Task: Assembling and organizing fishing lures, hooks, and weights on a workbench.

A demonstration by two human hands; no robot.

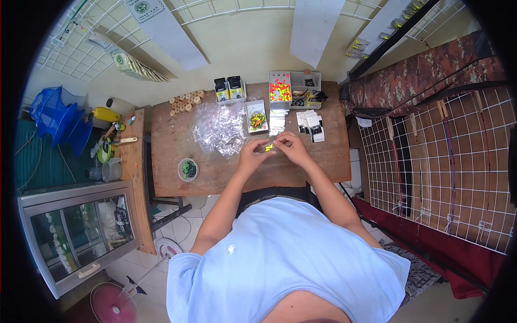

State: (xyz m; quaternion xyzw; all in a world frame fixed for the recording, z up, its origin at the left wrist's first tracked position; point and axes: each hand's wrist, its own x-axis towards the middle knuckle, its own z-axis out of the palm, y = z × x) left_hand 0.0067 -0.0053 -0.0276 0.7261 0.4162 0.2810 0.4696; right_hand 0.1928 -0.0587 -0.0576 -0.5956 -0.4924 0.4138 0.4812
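My left hand and my right hand meet above the near part of the wooden table. Between their fingertips are small bright yellow pieces, too small to make out fully; they look like little fishing floats. Both hands are closed in a pinch around them. Just beyond my fingers lies a stack of clear and white strips. A white tray of yellow, green and orange pieces stands beyond my left hand. Farther back is a grey bin filled with red-orange and yellow pieces.
Left of the tray spreads a heap of clear plastic bags. A round tub holds green and black bits. Several wooden discs, a box of black packets and white cards lie about. A glass-fronted cabinet stands left.
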